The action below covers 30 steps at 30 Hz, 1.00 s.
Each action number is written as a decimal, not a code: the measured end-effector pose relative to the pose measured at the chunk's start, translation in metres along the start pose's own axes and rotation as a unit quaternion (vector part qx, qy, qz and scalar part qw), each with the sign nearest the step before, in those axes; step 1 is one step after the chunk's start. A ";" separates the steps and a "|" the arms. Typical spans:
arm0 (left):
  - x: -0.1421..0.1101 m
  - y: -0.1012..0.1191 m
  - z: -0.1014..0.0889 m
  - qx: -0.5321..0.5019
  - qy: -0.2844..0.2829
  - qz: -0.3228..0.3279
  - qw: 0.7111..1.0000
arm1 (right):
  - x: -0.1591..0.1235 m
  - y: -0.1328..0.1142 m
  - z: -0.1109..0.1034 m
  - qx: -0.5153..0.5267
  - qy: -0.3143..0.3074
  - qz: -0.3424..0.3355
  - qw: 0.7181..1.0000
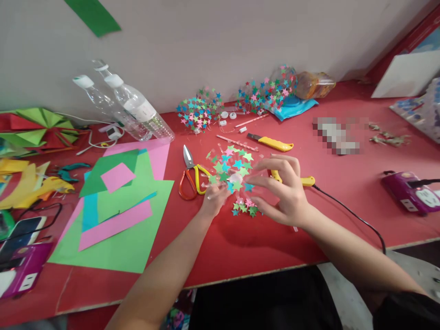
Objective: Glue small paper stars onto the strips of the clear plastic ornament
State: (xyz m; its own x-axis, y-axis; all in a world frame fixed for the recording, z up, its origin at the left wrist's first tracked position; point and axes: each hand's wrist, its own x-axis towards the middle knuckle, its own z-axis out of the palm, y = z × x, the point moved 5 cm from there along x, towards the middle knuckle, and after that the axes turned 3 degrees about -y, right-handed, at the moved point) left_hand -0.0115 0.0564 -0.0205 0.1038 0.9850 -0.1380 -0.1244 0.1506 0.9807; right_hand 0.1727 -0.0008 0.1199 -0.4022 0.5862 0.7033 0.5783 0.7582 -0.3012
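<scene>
The red table (pixel 223 256) is the largest thing, and by it all the rest is supported. On its left side the big green sheet (pixel 137 247) is laid flat, with smaller papers upon it, probably so that the pieces are kept together. Two plastic bottles (pixel 137 107) are leaned at the wall, perhaps in order that the front part is left for working. Also by the wall, other star-covered balls (pixel 194 114) are grouped, seemingly out of the way of the arms.

At the middle, just between the two hands, is the clear ball (pixel 237 167) with paper stars. Its lower left edge is held by the curled fingers of the left hand (pixel 215 199), it seems to keep it steady. The right hand (pixel 287 190) is opened wide, with its fingers spread at the other side; nothing is seen gripped, and whether the ball is touched cannot be told.

The scissors (pixel 188 156) and the yellow cutter (pixel 275 143) are placed just beyond, likely for easy reach. Smallest, the loose stars (pixel 244 206) are gathered just in front of the ball, where they can be picked without long stretching.
</scene>
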 end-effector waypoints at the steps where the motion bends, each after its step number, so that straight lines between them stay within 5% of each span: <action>1: -0.001 0.003 0.002 0.010 -0.007 0.001 1.000 | 0.000 -0.001 0.001 -0.005 -0.002 0.000 1.000; 7: -0.005 0.009 0.008 0.061 -0.004 -0.003 0.998 | -0.001 -0.003 0.008 -0.033 -0.001 0.025 0.999; 20: -0.002 -0.013 0.000 0.037 0.035 -0.012 0.999 | -0.002 -0.003 0.014 -0.035 -0.001 0.034 0.999; 30: 0.003 -0.020 -0.006 -0.005 -0.028 -0.037 0.999 | -0.005 -0.002 0.013 0.000 0.038 0.074 0.997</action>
State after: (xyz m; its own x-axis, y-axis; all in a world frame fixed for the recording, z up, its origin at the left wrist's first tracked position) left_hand -0.0145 0.0571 -0.0419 0.1688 0.9648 -0.2015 -0.1244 0.2236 0.9667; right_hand 0.1644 -0.0013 0.1088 -0.2569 0.6683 0.6981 0.6278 0.6646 -0.4052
